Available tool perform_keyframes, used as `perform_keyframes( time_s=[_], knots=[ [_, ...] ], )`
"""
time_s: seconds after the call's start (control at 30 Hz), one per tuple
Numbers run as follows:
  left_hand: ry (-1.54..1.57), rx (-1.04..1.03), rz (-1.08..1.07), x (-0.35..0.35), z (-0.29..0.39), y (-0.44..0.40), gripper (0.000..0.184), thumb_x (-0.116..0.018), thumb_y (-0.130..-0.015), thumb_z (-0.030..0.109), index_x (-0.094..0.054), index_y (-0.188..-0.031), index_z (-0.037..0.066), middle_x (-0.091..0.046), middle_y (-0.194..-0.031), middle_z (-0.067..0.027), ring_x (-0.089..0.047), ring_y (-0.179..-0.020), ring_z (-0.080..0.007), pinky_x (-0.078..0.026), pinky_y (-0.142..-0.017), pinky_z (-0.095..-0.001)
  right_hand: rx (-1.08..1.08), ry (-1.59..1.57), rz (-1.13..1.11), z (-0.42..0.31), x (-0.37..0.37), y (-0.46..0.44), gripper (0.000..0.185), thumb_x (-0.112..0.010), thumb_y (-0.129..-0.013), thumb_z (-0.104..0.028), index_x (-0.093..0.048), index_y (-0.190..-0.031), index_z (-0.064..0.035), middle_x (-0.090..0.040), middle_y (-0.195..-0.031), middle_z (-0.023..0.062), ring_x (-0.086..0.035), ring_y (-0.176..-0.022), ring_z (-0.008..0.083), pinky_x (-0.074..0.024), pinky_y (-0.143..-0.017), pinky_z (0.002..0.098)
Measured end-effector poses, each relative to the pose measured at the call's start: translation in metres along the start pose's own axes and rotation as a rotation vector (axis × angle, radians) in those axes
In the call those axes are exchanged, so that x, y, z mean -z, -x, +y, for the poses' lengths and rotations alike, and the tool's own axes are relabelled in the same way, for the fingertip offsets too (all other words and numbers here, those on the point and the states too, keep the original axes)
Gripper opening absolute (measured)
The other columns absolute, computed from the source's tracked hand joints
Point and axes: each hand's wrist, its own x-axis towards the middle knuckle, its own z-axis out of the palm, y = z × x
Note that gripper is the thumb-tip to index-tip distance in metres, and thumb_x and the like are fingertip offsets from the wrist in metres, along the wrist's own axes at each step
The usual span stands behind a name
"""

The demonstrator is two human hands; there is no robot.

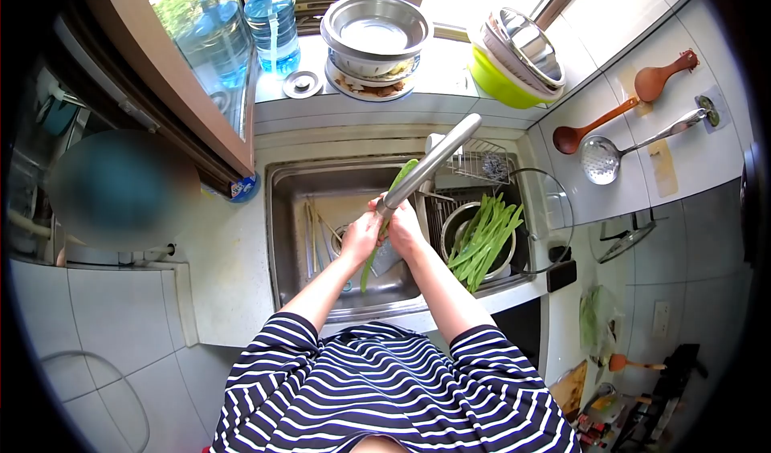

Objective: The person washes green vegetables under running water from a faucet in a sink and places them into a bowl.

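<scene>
My left hand (363, 236) and my right hand (405, 232) are close together under the faucet (434, 162), over the left basin of the steel sink (281, 188). Their fingers are closed around a long, flat green bean (367, 275). One end of it sticks up beside the faucet and the other hangs down towards me; the faucet hides part of my fingers. Water seems to fall below my hands. In the right basin, a metal bowl (455, 226) holds several more green beans (488, 240). Chopsticks (308, 232) lie in the left basin.
A wire rack (482, 162) stands behind the bowl, and a glass lid (558, 212) leans at the sink's right edge. Stacked bowls (377, 31), a green basin (502, 79) and a water jug (273, 31) line the sill. A ladle (569, 138) and skimmer (601, 157) hang right.
</scene>
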Motion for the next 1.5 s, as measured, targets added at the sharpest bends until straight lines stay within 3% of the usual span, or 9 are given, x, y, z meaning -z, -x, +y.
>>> perform_keyframes(
  time_s=[0.13, 0.23, 0.47, 0.53, 0.63, 0.8, 1.0, 1.23, 1.5],
  knots=[
    [-0.066, -0.001, 0.084, -0.01, -0.009, 0.001, 0.023, -0.044, -0.091, 0.025, -0.054, -0.086, 0.005, -0.049, -0.058, 0.0007, -0.045, -0.048, -0.0071, -0.037, -0.043, -0.0237, 0.045, -0.009, 0.067, 0.008, 0.002, -0.002, 0.012, -0.054, -0.083, -0.015, -0.05, -0.092, -0.0079, -0.061, -0.088, 0.0077, -0.057, -0.086, 0.0164, -0.0444, -0.075, 0.0313],
    [-0.19, -0.031, 0.084, -0.007, -0.023, 0.004, 0.032, -0.04, -0.09, 0.037, -0.054, -0.087, 0.008, -0.054, -0.055, -0.0081, -0.055, -0.052, -0.0216, -0.04, -0.05, -0.0339, 0.017, 0.022, 0.061, 0.018, 0.005, 0.001, 0.016, -0.054, -0.083, -0.015, -0.049, -0.096, -0.0078, -0.061, -0.09, 0.0086, -0.056, -0.087, 0.0175, -0.0448, -0.077, 0.0318],
    [-0.051, 0.138, -0.078, 0.019, -0.009, 0.006, 0.033, -0.046, -0.089, 0.035, -0.057, -0.089, 0.005, -0.053, -0.058, -0.0028, -0.051, -0.052, -0.0119, -0.039, -0.05, -0.0274, -0.195, 0.129, 0.056, 0.023, -0.006, 0.005, 0.02, -0.049, -0.084, -0.016, -0.045, -0.1, -0.0033, -0.06, -0.085, 0.0127, -0.058, -0.076, 0.0211, -0.048, -0.067, 0.0332],
    [0.222, 0.109, -0.184, 0.022, -0.005, 0.004, 0.031, -0.047, -0.089, 0.032, -0.057, -0.089, 0.003, -0.054, -0.061, -0.0013, -0.049, -0.054, -0.009, -0.039, -0.052, -0.0241, -0.095, 0.083, 0.063, 0.015, -0.011, -0.003, 0.02, -0.049, -0.085, -0.017, -0.045, -0.099, -0.0036, -0.06, -0.082, 0.0118, -0.058, -0.075, 0.0209, -0.0474, -0.067, 0.0336],
    [0.147, 0.164, -0.289, 0.038, 0.001, 0.014, 0.027, -0.049, -0.089, 0.029, -0.056, -0.086, 0.003, -0.054, -0.065, 0.0002, -0.049, -0.057, -0.0074, -0.039, -0.053, -0.0209, 0.095, 0.077, -0.007, -0.003, -0.012, -0.017, 0.022, -0.05, -0.088, -0.024, -0.046, -0.098, -0.0045, -0.059, -0.078, 0.0086, -0.059, -0.077, 0.0189, -0.0457, -0.07, 0.0333],
    [0.344, 0.056, -0.111, 0.023, -0.001, 0.012, 0.028, -0.048, -0.09, 0.032, -0.055, -0.085, 0.006, -0.046, -0.057, 0.0033, -0.035, -0.047, -0.0037, -0.027, -0.043, -0.019, 0.077, 0.084, -0.071, -0.003, -0.022, -0.016, 0.021, -0.052, -0.087, -0.022, -0.047, -0.099, -0.0052, -0.059, -0.08, 0.0064, -0.059, -0.081, 0.0176, -0.0458, -0.07, 0.0301],
    [0.222, 0.242, -0.206, 0.019, 0.017, 0.01, 0.024, -0.049, -0.089, 0.03, -0.054, -0.087, 0.007, -0.05, -0.062, 0.0029, -0.04, -0.05, -0.0041, -0.033, -0.047, -0.0174, -0.109, 0.077, 0.047, -0.008, -0.021, -0.002, 0.019, -0.052, -0.087, -0.023, -0.046, -0.095, -0.0073, -0.055, -0.073, 0.0039, -0.058, -0.071, 0.0169, -0.0475, -0.063, 0.0295],
    [0.485, 0.1, -0.24, 0.013, 0.023, 0.026, 0.01, -0.052, -0.087, 0.015, -0.052, -0.093, 0.007, -0.057, -0.081, 0.0015, -0.049, -0.065, -0.0048, -0.038, -0.057, -0.0166, 0.021, -0.023, -0.027, -0.006, -0.009, -0.021, 0.022, -0.055, -0.083, -0.011, -0.046, -0.102, -0.0031, -0.054, -0.071, 0.0042, -0.057, -0.065, 0.0164, -0.0477, -0.058, 0.0285],
    [0.368, 0.133, -0.084, 0.02, 0.008, 0.021, 0.02, -0.055, -0.086, 0.023, -0.054, -0.084, 0.003, -0.055, -0.065, 0.0001, -0.047, -0.05, -0.0069, -0.038, -0.046, -0.0214, -0.095, -0.113, -0.07, 0.011, -0.021, -0.006, 0.027, -0.055, -0.086, -0.021, -0.041, -0.107, -0.0087, -0.054, -0.077, 0.0056, -0.058, -0.08, 0.0204, -0.0493, -0.065, 0.0327]
  ],
)
